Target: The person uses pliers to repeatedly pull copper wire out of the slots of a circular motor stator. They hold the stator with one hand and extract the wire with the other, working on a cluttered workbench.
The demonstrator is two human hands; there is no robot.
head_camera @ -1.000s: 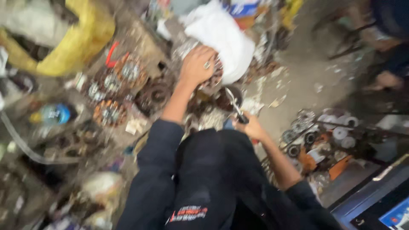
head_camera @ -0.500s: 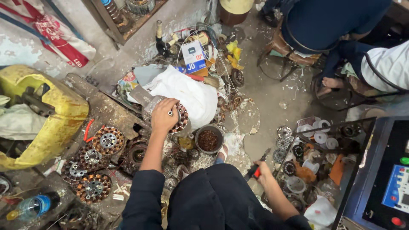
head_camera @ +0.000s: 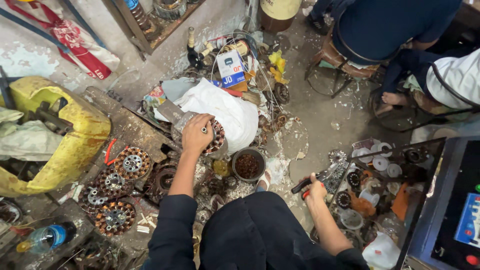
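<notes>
left hand [head_camera: 196,134] fingers clamped over copper-wound stator [head_camera: 216,136] beneath them | right hand [head_camera: 315,188] fingers closed round pliers [head_camera: 312,181]

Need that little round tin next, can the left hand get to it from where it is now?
Probably yes. The left hand rests on a copper-wound stator, and the round tin stands just beside it, open-topped with nothing lying between them.

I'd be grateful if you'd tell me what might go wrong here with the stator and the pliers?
The left hand grips the stator from above only, at a block's edge; it might slip into the tin below. The pliers in the right hand point at crowded parts and could snag them.
</notes>
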